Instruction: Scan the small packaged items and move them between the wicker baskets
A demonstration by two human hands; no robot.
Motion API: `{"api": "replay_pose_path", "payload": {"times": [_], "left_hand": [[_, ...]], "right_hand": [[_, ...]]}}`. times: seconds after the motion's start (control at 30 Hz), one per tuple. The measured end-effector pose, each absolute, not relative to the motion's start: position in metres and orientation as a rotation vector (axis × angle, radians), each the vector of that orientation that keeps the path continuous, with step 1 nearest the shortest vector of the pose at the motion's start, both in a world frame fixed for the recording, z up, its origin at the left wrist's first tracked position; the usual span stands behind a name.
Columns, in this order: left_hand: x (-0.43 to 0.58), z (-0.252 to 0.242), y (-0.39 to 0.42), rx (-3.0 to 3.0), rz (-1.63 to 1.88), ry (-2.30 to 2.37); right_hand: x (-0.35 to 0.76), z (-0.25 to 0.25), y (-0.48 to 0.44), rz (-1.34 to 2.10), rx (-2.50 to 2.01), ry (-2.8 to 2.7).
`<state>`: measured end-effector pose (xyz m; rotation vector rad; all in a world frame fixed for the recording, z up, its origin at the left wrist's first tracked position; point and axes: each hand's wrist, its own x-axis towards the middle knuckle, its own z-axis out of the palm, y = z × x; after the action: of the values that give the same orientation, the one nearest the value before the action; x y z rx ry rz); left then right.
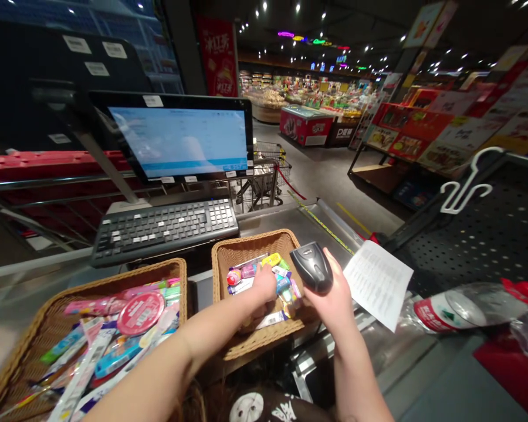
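The bare, slender left forearm (220,321) slants in from the lower left to a downward-angled left hand (264,283), fingertips partly hidden, while the bare right forearm (354,360) rises more steeply to a right hand (337,302) curled in a grip.

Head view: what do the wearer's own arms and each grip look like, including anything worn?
The left grip and right grip are ungloved human hands, with no wristwear visible. The left arm and right arm show no sleeves, cables or markings. Below, a dark garment bears white print.
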<state>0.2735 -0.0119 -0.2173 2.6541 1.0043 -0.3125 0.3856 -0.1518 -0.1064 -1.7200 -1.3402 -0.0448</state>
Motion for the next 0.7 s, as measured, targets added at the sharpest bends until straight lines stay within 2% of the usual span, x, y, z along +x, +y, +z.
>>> {"api": "replay_pose_path", "payload": {"times": [0.2,0.43,0.7], "left_hand": [[0.253,-0.163,-0.001,2.848,-0.199,0.935],[0.177,-0.075,0.010,3.176,0.324,1.130],[0.100,-0.024,0.004,3.277,0.574,1.353]], "right_hand": [[0.378,-0.101,-0.155,-0.108,-1.702,-1.349],[0.350,-0.087,-0.156,-0.170,-1.612,-1.494],[0.293,-0.057,-0.147,-0.202,-1.471,-1.728]]}}
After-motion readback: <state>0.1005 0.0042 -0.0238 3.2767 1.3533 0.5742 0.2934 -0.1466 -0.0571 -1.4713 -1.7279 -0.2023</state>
